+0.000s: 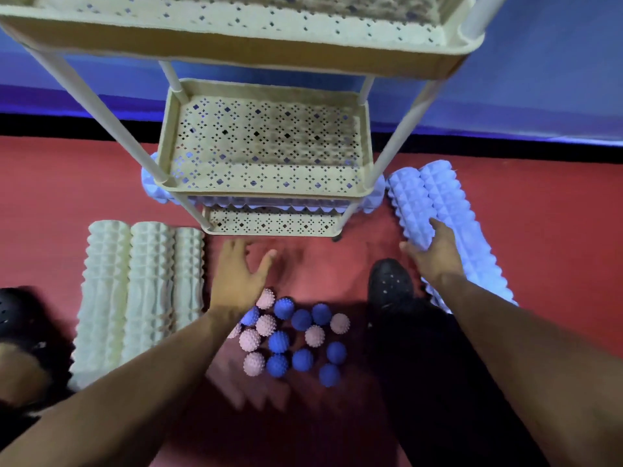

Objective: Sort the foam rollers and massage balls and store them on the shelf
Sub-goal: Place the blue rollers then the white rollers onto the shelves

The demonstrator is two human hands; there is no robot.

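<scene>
Early stage, by the look: one blue roller (263, 205) sits on the shelf's (266, 192) lowest tier; mid tier bare. Left on floor: 3 cream rollers (141, 291), 2 blue rollers (435, 210), balls (293, 338). Right hand (435, 251) fingers curl round the nearer blue roller's end. Left hand (236, 278) hovers, fingers spread, holding nothing, above the balls.

I see a matt cream plastic shelf (266, 150) with perforated trays, ridged matt foam rollers (435, 210), spiky rubbery balls (279, 342), and a red floor (67, 183), seemingly carpeted.
</scene>
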